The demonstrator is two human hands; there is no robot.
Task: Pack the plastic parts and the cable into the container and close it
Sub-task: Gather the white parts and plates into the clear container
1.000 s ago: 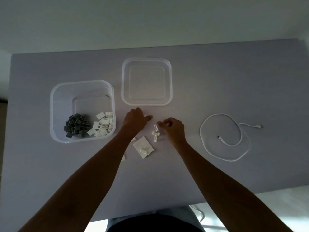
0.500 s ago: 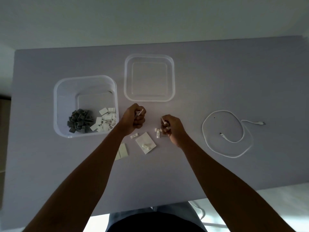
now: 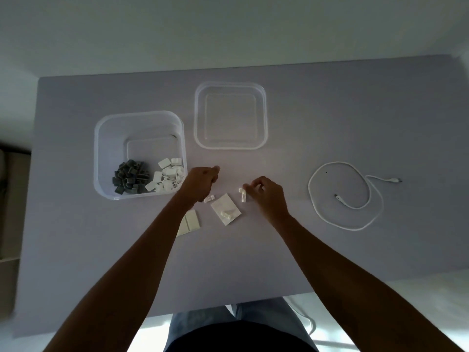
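Observation:
A clear square container (image 3: 101,138) stands at the left, holding grey plastic parts (image 3: 129,179) and white plastic parts (image 3: 168,177). Its clear lid (image 3: 200,115) lies flat behind the middle. My left hand (image 3: 200,182) is a closed fist beside the container's right wall; what it holds is hidden now. My right hand (image 3: 266,194) pinches small white pieces (image 3: 243,194) at its fingertips. Between the hands lie a white square plate (image 3: 225,209), a tiny white piece (image 3: 209,198) and flat white strips (image 3: 189,222). The white cable (image 3: 345,195) lies coiled at the right.
The grey table (image 3: 330,110) ends at its front edge just before my lap. A brown box edge (image 3: 10,199) shows off the table at the far left. Bare tabletop lies between the lid and the cable.
My left hand closed around a white piece and drifted slightly toward the container. My right hand curled onto the small white pieces and stayed in place.

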